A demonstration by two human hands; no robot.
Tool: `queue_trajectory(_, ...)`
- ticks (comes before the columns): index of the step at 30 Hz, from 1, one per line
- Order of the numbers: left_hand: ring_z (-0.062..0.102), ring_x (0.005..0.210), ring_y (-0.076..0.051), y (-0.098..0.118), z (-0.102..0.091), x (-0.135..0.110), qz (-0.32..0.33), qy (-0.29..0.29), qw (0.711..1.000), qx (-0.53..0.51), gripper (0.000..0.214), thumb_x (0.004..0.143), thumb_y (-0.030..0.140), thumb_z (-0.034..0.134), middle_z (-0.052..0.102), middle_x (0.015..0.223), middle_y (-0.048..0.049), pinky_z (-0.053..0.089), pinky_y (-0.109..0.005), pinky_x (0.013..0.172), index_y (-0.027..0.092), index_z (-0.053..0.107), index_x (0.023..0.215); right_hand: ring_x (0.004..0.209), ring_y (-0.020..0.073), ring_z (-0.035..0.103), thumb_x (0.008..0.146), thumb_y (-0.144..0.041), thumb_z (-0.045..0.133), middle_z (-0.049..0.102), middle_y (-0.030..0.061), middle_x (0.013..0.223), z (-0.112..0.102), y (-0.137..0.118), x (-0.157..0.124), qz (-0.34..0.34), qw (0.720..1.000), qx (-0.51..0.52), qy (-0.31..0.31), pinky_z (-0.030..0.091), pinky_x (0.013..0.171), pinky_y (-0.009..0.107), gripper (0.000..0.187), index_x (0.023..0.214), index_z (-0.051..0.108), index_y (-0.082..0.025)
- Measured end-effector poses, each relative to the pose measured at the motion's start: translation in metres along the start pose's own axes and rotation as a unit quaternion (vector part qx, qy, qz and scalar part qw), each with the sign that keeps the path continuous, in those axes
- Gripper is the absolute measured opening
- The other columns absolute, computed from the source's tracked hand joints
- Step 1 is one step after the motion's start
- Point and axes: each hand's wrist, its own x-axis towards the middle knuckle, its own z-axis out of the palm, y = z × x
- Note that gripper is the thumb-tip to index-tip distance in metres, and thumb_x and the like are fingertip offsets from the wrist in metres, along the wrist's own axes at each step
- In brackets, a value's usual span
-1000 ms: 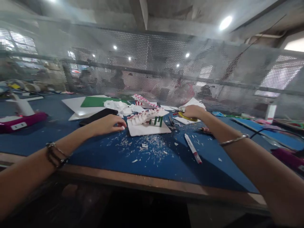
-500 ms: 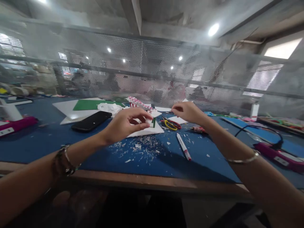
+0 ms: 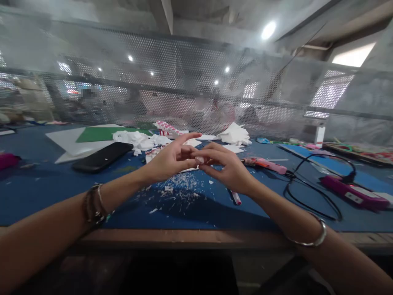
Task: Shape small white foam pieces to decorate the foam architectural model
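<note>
Centre of frame: my left hand (image 3: 166, 163) and right hand (image 3: 230, 168) meet above the blue table (image 3: 123, 211), a small pale piece (image 3: 199, 160) between the fingertips. Right thumb and forefinger pinched on it; left thumb at the same spot, left forefinger stretched out, and whether the left grips too I cannot tell. Marker (image 3: 236, 198) partly hidden below my right hand. Right of frame: magenta power strip (image 3: 368, 201), white label (image 3: 353, 198), marks too small to read. Left of centre: black phone (image 3: 102, 157), lying flat
</note>
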Motion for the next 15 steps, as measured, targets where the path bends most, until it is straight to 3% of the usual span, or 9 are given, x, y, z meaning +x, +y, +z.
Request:
queue_trajectory(7,0.057,0.069,-0.011,-0.004,0.000,-0.002,-0.091,0.005,0.985,-0.146,0.053,0.068,0.016,0.062,0.061,0.075,-0.0011,0.043,-0.022,0.064,0.016,0.040,0.116,0.076,0.0094,0.053,0.075,-0.019,0.053,0.050,0.0010,0.083,0.002,-0.002,-0.003,0.038,0.997,0.070,-0.008,0.048,0.066,0.023,0.017,0.091,0.059,-0.021)
queue_trajectory(11,0.057,0.073,-0.012,-0.011,0.004,-0.003,-0.102,0.003,0.968,-0.230,0.047,0.064,0.020,0.067,0.062,0.077,-0.0023,0.043,-0.024,0.067,0.018,0.048,0.107,0.071,0.0080,0.050,0.073,-0.021,0.056,0.048,0.0009,0.082,0.008,-0.006,-0.003,0.058,0.993,0.091,0.055,0.047,0.062,0.022,0.008,0.081,0.058,-0.018)
queue_trajectory(15,0.056,0.073,-0.012,-0.015,0.010,-0.004,-0.116,0.010,0.964,-0.238,0.038,0.062,0.025,0.069,0.062,0.077,-0.0017,0.041,-0.026,0.069,0.016,0.054,0.096,0.068,0.0078,0.048,0.071,-0.016,0.057,0.046,0.0002,0.079,0.013,-0.009,-0.004,0.036,0.992,0.061,0.103,0.045,0.058,0.021,0.003,0.073,0.055,-0.017)
